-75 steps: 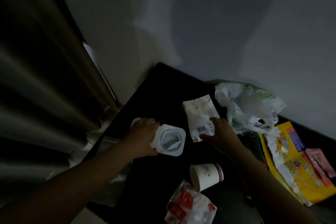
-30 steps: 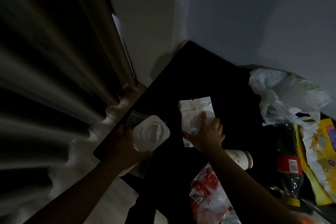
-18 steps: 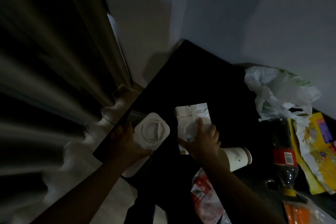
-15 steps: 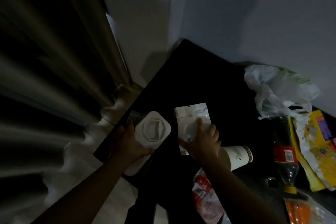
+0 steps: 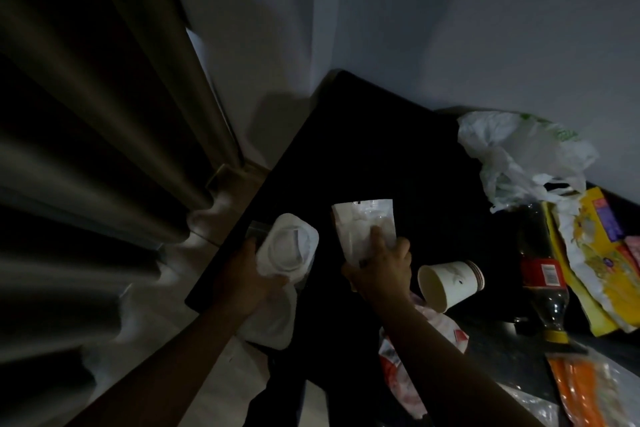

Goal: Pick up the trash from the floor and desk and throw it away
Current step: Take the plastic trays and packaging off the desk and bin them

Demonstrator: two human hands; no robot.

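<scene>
- Nearest of all, a red-and-white wrapper [image 5: 422, 350] lies crumpled under the right forearm, and an orange packet [image 5: 581, 388] is cut off at the bottom edge. Both wait their turn.
- The left hand [image 5: 249, 274] has its fingers curled round a white plastic tub [image 5: 287, 250], holding it at the left edge of the black surface [image 5: 363, 135], partly out over the floor [image 5: 207, 374].
- A second white piece hangs below the tub. Lid or another tub? I cannot tell in this gloom.
- The right hand [image 5: 381, 263] lies on the white pouch [image 5: 363, 229], fingers fairly straight and spread flat, pressing rather than gripping. The pouch sits flat on the surface.
- My read is that the step in hand is lifting that pouch. It is thin and flat, so the way to do it well is to drag it toward the near edge or pinch a corner, thumb underneath, before raising it.
- Whether the thumb is already under the near edge is hidden by the hand itself.
- Just right of the hand, a paper cup [image 5: 450, 284] lies on its side, mouth toward us. One careless sweep could send it rolling.
- Beyond it are a cola bottle [image 5: 543, 274] on its side and a torn yellow packet [image 5: 595, 260].
- Farther back is a white plastic bag [image 5: 519, 152], against the wall.
- No bin is in sight, and the dim light swallows all print.
</scene>
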